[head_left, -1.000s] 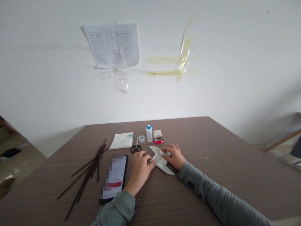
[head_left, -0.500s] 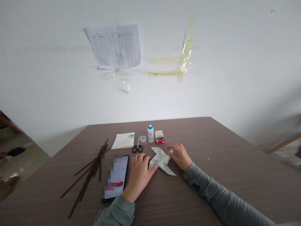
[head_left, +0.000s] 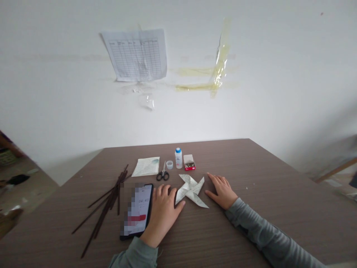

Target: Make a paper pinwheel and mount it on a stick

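A paper pinwheel point(head_left: 192, 191) folded from printed paper lies flat on the brown table, its pointed blades spread out. My left hand point(head_left: 164, 204) rests open just left of it, fingers spread and nothing held; whether a fingertip touches the nearest blade I cannot tell. To the pinwheel's right, my right hand point(head_left: 222, 190) lies open on the tabletop, apart from the paper and holding nothing. Beside my left hand is a phone point(head_left: 142, 208) with a lit screen, partly blurred out.
Behind the pinwheel stand black-handled scissors point(head_left: 163, 175), a small clear cap point(head_left: 169, 165), a blue-capped bottle point(head_left: 178, 159) and an open red box of small metal pieces point(head_left: 189, 165). Folded paper point(head_left: 145, 166) and several dark thin sticks point(head_left: 107, 203) lie to the left. A wall rises behind.
My right hand has moved away from the pinwheel, to the right, and its fingers lie flatter. My left hand has shifted slightly left and down. The pinwheel stays almost in place.
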{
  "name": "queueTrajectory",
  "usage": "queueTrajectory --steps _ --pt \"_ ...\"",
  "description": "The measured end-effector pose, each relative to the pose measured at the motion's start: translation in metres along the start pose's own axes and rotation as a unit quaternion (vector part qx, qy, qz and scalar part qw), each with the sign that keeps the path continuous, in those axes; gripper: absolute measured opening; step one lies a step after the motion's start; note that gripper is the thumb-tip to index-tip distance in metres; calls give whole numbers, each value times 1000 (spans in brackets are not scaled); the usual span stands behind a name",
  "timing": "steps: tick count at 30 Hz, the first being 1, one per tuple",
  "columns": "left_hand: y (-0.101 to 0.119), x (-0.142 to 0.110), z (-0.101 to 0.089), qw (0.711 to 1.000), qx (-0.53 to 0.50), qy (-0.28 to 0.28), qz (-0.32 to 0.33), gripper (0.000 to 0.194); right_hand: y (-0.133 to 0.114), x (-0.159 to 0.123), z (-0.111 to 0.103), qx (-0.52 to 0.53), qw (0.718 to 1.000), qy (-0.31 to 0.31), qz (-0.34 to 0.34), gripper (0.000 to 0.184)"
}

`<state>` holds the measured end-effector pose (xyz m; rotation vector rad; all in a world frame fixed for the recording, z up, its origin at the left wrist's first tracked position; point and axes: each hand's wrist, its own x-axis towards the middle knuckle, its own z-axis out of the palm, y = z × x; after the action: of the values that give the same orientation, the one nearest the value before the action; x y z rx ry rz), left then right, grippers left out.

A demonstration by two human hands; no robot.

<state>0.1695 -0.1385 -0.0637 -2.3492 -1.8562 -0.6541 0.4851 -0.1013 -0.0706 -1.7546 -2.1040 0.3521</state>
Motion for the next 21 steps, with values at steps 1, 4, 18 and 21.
queueTrajectory --steps 1,4,18,21 --pt "0 0 0 1000 -4 -1 -1 31 -1 0 -1 -1 1000 -2 1 84" --pt "0 0 1 1000 -7 -5 -3 30 -5 0 -4 -4 1000 -6 1 79" --pt "-4 13 -29 996 -68 -66 8 37 -7 -2 -5 0 1000 1 -9 66" --pt "-15 22 -53 994 -84 -76 -4 30 -8 -2 -7 -15 1000 -14 -4 68"
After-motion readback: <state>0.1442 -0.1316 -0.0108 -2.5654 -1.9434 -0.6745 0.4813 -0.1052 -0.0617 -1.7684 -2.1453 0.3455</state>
